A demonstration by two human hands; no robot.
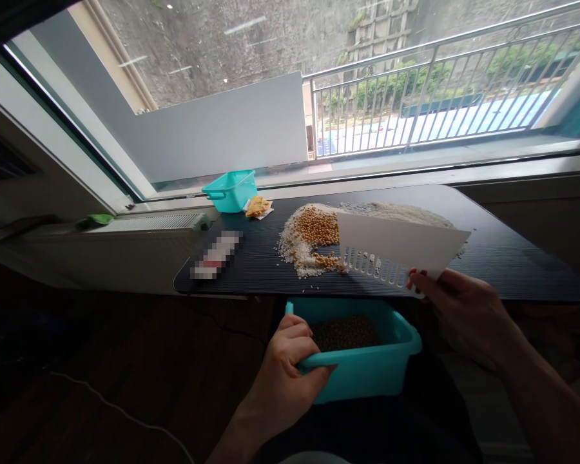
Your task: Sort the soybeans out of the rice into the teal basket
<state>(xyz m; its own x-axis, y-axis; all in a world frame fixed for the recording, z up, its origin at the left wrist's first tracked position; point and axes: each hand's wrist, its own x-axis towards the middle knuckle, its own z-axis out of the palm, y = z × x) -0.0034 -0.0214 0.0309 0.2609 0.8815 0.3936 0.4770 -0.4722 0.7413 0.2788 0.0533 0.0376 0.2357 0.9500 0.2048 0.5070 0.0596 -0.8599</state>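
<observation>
My left hand is closed round the left rim of a turquoise plastic bin, which sits just below the table's front edge. Small brownish grains cover the bin's floor. Between the thumb and fingers of my right hand is a white sheet with a row of slots along its lower edge, held tilted above the table. Behind the sheet's left end lie yellow soybeans on white rice. More pale grains spread out behind the sheet, partly hidden by it.
The dark table stands against a window. A second turquoise bin and a yellow crumpled cloth-like thing are at its back left, with a blurred packet-shaped item nearer. A radiator is to the left; a white cable crosses the floor.
</observation>
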